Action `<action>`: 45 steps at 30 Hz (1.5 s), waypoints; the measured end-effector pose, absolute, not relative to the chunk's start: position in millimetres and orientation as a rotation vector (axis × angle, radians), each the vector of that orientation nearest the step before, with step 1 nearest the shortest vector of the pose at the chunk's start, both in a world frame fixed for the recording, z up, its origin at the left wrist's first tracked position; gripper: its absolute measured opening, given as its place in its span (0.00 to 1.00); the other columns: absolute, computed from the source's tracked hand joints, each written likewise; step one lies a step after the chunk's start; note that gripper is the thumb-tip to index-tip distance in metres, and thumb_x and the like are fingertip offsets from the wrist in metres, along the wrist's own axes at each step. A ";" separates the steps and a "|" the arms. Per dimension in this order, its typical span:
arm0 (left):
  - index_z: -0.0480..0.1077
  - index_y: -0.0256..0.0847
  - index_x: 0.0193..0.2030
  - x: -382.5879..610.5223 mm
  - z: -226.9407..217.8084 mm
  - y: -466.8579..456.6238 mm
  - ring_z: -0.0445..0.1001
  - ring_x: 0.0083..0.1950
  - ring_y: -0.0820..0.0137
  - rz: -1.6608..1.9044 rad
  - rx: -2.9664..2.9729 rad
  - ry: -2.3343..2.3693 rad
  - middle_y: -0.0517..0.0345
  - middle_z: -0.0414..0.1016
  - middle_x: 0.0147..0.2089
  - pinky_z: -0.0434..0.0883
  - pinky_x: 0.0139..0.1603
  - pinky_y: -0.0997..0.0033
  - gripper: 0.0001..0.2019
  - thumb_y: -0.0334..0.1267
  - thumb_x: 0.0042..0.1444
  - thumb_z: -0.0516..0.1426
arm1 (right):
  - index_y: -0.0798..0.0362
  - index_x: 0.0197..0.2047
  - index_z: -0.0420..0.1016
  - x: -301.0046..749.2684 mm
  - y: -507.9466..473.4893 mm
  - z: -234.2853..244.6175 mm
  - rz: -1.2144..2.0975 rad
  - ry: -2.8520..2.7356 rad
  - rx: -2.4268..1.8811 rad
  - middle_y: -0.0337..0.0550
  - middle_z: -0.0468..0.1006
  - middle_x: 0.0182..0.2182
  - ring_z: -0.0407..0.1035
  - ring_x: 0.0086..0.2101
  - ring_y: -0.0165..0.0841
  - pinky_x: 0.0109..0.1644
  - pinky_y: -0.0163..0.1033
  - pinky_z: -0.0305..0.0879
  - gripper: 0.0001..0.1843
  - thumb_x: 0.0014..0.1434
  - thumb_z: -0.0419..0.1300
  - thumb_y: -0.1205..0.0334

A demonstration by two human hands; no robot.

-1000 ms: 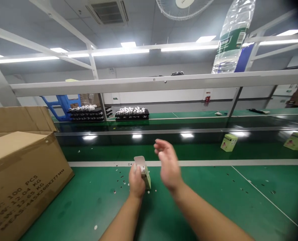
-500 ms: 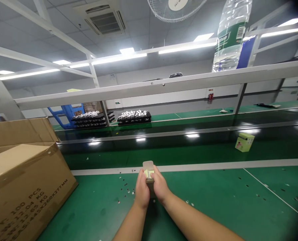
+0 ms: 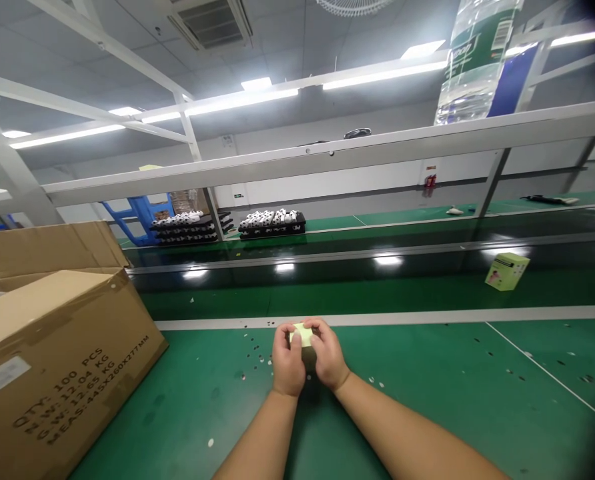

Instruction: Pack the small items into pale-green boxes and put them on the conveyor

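Observation:
A small pale green carton sits between my two hands, just below the white strip on the green bench mat. My left hand grips its left side and my right hand presses on its right side. Fingers from both hands cover most of the carton, leaving only its pale top showing. Several tiny black and white bits lie on the mat next to my left hand.
A large cardboard shipping box stands at the left. Beyond the strip runs a dark conveyor belt carrying a green carton. Black trays of small black-and-white items stand farther back, under a white metal rail.
The carton's pale flap stood open earlier and now lies shut on top. My right hand has come in from the air onto the carton. The view has tilted slightly.

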State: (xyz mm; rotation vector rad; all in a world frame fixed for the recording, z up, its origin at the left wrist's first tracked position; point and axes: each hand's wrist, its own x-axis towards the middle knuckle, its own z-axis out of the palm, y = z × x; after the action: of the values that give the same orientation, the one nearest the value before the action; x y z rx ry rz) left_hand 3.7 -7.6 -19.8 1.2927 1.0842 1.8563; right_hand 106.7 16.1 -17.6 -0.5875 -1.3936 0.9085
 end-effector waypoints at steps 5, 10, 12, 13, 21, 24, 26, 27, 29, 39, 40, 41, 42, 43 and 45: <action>0.65 0.41 0.44 -1.5 -19.6 -3.6 0.72 0.41 0.66 1.798 1.363 1.235 0.54 0.72 0.40 0.69 0.44 0.68 0.18 0.55 0.60 0.52 | 0.51 0.47 0.70 111.4 14.1 -10.7 0.675 -1.577 -0.688 0.47 0.72 0.44 0.68 0.45 0.37 0.50 0.42 0.66 0.11 0.61 0.53 0.63; 0.64 0.41 0.42 -2.3 -19.3 -1.2 0.71 0.33 0.69 1.799 1.347 1.190 0.56 0.70 0.35 0.68 0.36 0.71 0.21 0.59 0.59 0.50 | 0.51 0.42 0.70 108.6 12.5 -6.9 0.619 -1.590 -0.751 0.44 0.71 0.38 0.67 0.38 0.34 0.43 0.40 0.66 0.08 0.63 0.52 0.60; 0.64 0.41 0.41 -1.3 -19.3 -1.9 0.70 0.32 0.69 1.823 1.348 1.197 0.56 0.70 0.33 0.68 0.34 0.71 0.22 0.60 0.59 0.49 | 0.52 0.40 0.70 107.5 11.4 -5.8 0.608 -1.587 -0.755 0.43 0.71 0.36 0.67 0.37 0.34 0.42 0.39 0.65 0.08 0.64 0.52 0.59; 0.64 0.41 0.40 -0.9 -18.8 -2.4 0.70 0.31 0.69 1.835 1.350 1.199 0.56 0.70 0.33 0.68 0.34 0.71 0.23 0.61 0.59 0.49 | 0.52 0.39 0.70 107.1 10.9 -5.3 0.606 -1.587 -0.755 0.43 0.71 0.35 0.67 0.37 0.34 0.41 0.39 0.65 0.07 0.64 0.53 0.59; 0.65 0.41 0.35 0.5 -10.3 -3.3 0.68 0.33 0.70 1.854 1.298 1.322 0.58 0.68 0.32 0.67 0.37 0.71 0.18 0.53 0.64 0.47 | 0.51 0.41 0.69 108.1 11.3 -9.7 0.701 -1.610 -0.689 0.43 0.71 0.38 0.66 0.38 0.34 0.43 0.40 0.66 0.05 0.60 0.55 0.62; 0.65 0.42 0.35 0.8 -11.0 -4.3 0.68 0.35 0.69 1.876 1.265 1.276 0.58 0.69 0.34 0.67 0.38 0.70 0.15 0.51 0.64 0.48 | 0.51 0.43 0.69 108.6 11.2 -12.0 0.734 -1.614 -0.680 0.44 0.71 0.41 0.67 0.39 0.34 0.44 0.40 0.66 0.08 0.59 0.55 0.64; 0.65 0.42 0.37 0.6 -11.9 -5.3 0.68 0.36 0.69 1.865 1.298 1.221 0.57 0.69 0.35 0.67 0.40 0.70 0.15 0.51 0.63 0.49 | 0.51 0.42 0.69 109.0 11.0 -11.7 0.732 -1.597 -0.713 0.44 0.71 0.40 0.67 0.39 0.34 0.45 0.40 0.66 0.07 0.60 0.56 0.62; 0.65 0.41 0.37 0.4 -12.2 -5.7 0.68 0.36 0.69 1.854 1.324 1.203 0.57 0.69 0.35 0.67 0.40 0.70 0.15 0.51 0.63 0.49 | 0.51 0.42 0.69 109.1 10.9 -11.2 0.734 -1.585 -0.734 0.43 0.72 0.39 0.67 0.39 0.34 0.45 0.40 0.66 0.06 0.61 0.55 0.61; 0.65 0.41 0.38 -0.4 -12.4 -6.2 0.67 0.36 0.70 1.829 1.374 1.195 0.57 0.68 0.35 0.67 0.39 0.70 0.16 0.52 0.64 0.49 | 0.51 0.41 0.70 109.2 10.7 -9.9 0.747 -1.560 -0.770 0.43 0.72 0.38 0.68 0.39 0.34 0.45 0.40 0.66 0.07 0.62 0.55 0.58; 0.64 0.41 0.37 -0.3 -8.9 -6.8 0.66 0.35 0.69 1.836 1.405 1.241 0.58 0.67 0.33 0.66 0.38 0.70 0.18 0.53 0.65 0.45 | 0.51 0.40 0.69 111.1 12.3 -8.5 0.741 -1.604 -0.731 0.42 0.70 0.36 0.66 0.36 0.33 0.42 0.39 0.66 0.06 0.59 0.57 0.60; 0.64 0.41 0.37 0.2 -9.0 -7.3 0.66 0.35 0.69 1.841 1.409 1.241 0.58 0.67 0.34 0.66 0.39 0.70 0.18 0.53 0.65 0.45 | 0.51 0.39 0.69 111.1 12.5 -8.8 0.741 -1.605 -0.728 0.42 0.70 0.35 0.66 0.36 0.33 0.41 0.39 0.66 0.06 0.59 0.57 0.60; 0.64 0.41 0.38 0.5 -9.2 -7.6 0.66 0.36 0.69 1.845 1.412 1.240 0.58 0.67 0.34 0.66 0.39 0.70 0.18 0.53 0.65 0.45 | 0.51 0.39 0.69 110.8 12.5 -9.1 0.739 -1.605 -0.729 0.42 0.70 0.35 0.65 0.36 0.33 0.41 0.39 0.66 0.06 0.59 0.57 0.61; 0.64 0.41 0.38 0.8 -9.4 -7.8 0.67 0.36 0.69 1.846 1.411 1.241 0.58 0.67 0.34 0.66 0.40 0.70 0.18 0.53 0.65 0.45 | 0.51 0.40 0.69 110.4 12.2 -9.4 0.737 -1.605 -0.734 0.42 0.70 0.36 0.65 0.35 0.33 0.41 0.39 0.66 0.06 0.58 0.57 0.61; 0.64 0.42 0.38 0.9 -9.7 -7.8 0.67 0.36 0.69 1.843 1.408 1.243 0.58 0.66 0.34 0.66 0.40 0.70 0.18 0.53 0.65 0.45 | 0.51 0.40 0.69 109.8 11.8 -9.6 0.735 -1.599 -0.746 0.42 0.70 0.36 0.66 0.36 0.33 0.41 0.39 0.66 0.06 0.58 0.56 0.61; 0.64 0.42 0.38 0.8 -10.2 -7.2 0.66 0.35 0.69 1.830 1.396 1.241 0.58 0.66 0.34 0.65 0.39 0.70 0.18 0.54 0.65 0.45 | 0.51 0.40 0.69 108.7 10.8 -9.5 0.737 -1.579 -0.779 0.42 0.71 0.36 0.66 0.36 0.33 0.42 0.39 0.66 0.06 0.60 0.56 0.60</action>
State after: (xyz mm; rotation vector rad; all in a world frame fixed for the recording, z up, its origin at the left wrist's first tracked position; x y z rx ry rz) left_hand 0.8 -7.2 -10.2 1.3964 1.2406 1.8301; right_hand 108.7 10.8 -9.5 -0.7786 -1.5793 0.7373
